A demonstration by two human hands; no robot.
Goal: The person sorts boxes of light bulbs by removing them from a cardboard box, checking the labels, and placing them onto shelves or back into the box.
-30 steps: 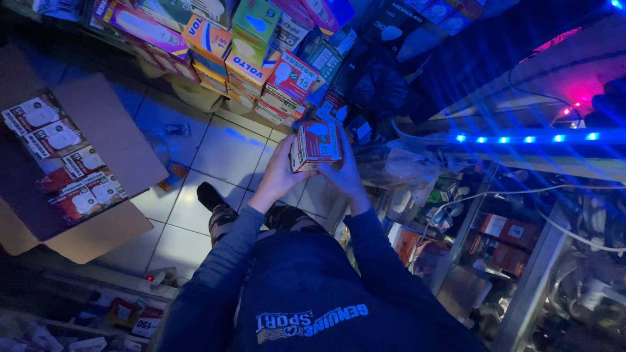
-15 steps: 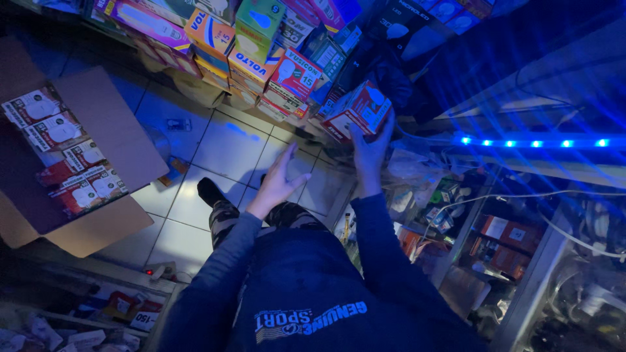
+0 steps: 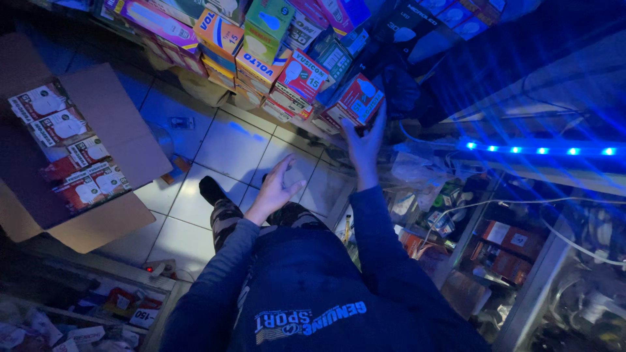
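Note:
My right hand (image 3: 363, 145) is raised and grips a small red bulb box (image 3: 355, 101), pressing it against a stack of colourful bulb boxes (image 3: 261, 52) on the shelf ahead. Lower down, my left hand (image 3: 277, 188) hangs open and empty above my knee, fingers spread, over the tiled floor (image 3: 222, 150). Dark blue sleeves cover both arms.
An open cardboard carton (image 3: 98, 130) with several red and white bulb boxes stands on the floor at the left. A blue light strip (image 3: 538, 150) glows along a shelf edge at the right. Cluttered shelves with small packages (image 3: 508, 241) fill the right side. My shoe (image 3: 210, 190) rests on the tiles.
My right hand has carried the red box up and right to the shelf stack. My left hand has let go of it and dropped towards my knee.

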